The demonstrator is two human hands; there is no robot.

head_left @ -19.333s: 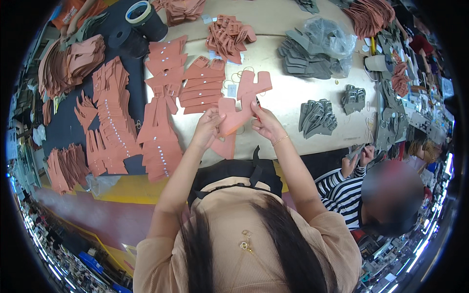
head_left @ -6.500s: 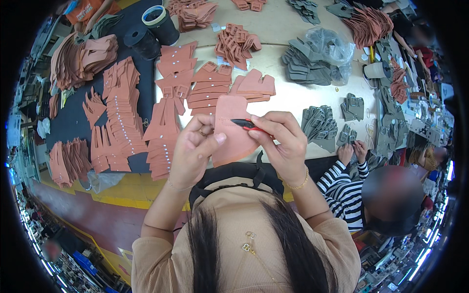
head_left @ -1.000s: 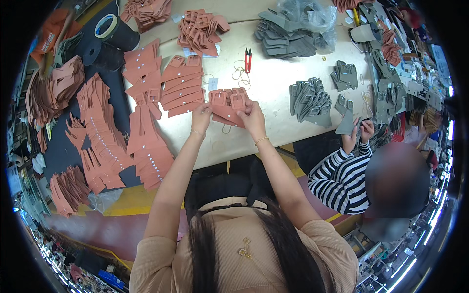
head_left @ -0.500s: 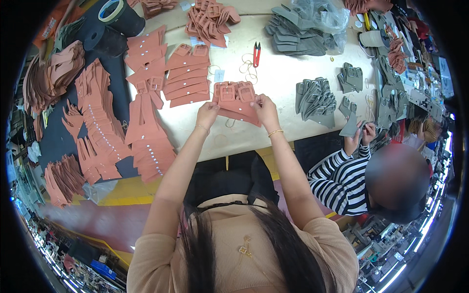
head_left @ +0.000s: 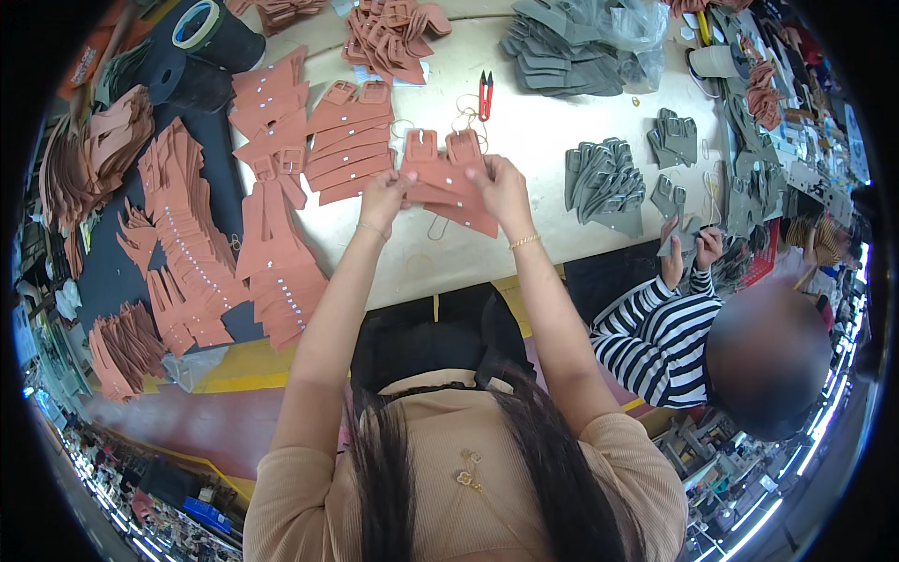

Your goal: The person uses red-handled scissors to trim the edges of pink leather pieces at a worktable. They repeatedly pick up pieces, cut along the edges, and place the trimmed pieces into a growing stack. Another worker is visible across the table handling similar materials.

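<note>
I see the left hand [head_left: 382, 195] and right hand [head_left: 503, 187] pinching a fanned stack of brown leather pieces [head_left: 443, 175] square above the table [head_left: 524, 117], near the red snips [head_left: 485, 95].

Counting around the red thread snips [head_left: 485, 95]: just one pair of those, one black tape roll [head_left: 199, 42] far left of them, one clear plastic bag [head_left: 626, 23] to their right. Two people, four hands total. Brown leather pieces [head_left: 348, 139] left of them: too many to count.
</note>
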